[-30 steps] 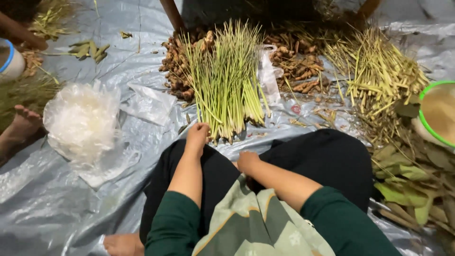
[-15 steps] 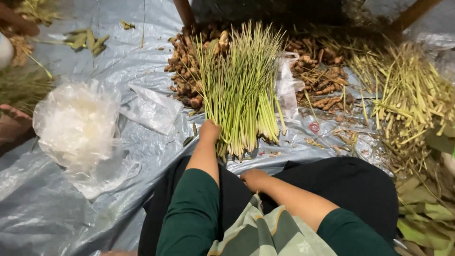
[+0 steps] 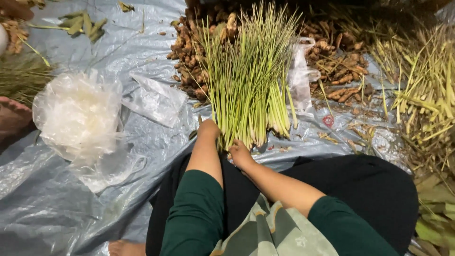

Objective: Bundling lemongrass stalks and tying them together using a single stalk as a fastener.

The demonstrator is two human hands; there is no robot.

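i see a fanned bunch of lemongrass stalks (image 3: 249,80), green tips and pale ends, lying on the grey plastic sheet (image 3: 118,52) over a pile of brown roots (image 3: 192,61). my left hand (image 3: 208,130) and right hand (image 3: 239,152) touch its near ends; i cannot tell whether the fingers grip.

Wrinkled grey plastic sheet (image 3: 85,204) covers the whole floor here, shiny under cool light from above, and it's dark along the top edge.
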